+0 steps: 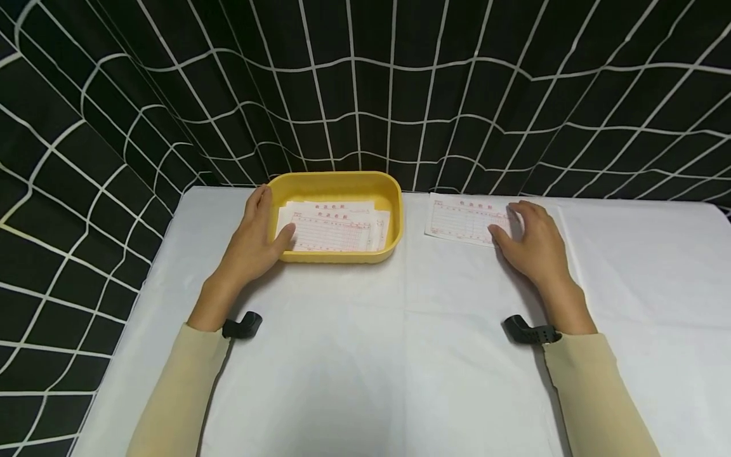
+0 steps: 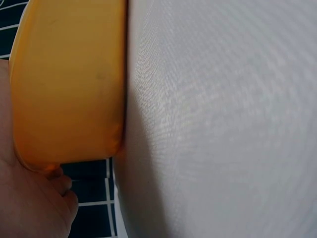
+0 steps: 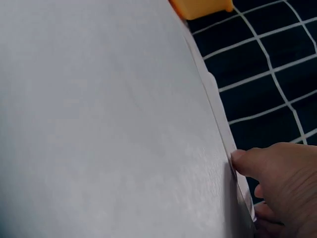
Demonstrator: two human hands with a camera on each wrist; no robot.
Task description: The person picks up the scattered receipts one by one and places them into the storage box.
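Observation:
A yellow plastic basket [image 1: 337,257] stands on the white-covered table, with several white receipt slips [image 1: 331,231] printed in red lying in it. My left hand [image 1: 251,241] grips the basket's left end, thumb over the near rim and fingers along the outer side. The left wrist view shows the basket's wall [image 2: 69,89] close up, with the fingers curled at its rim. To the right, one more receipt slip [image 1: 462,219] lies on the table. My right hand [image 1: 531,244] holds this slip's right end between thumb and fingers, covering part of it.
White cloth [image 1: 342,355] covers the table. Behind it and along the left hangs a black curtain [image 1: 371,89] with a white grid. Both wrists carry a black band [image 1: 531,333].

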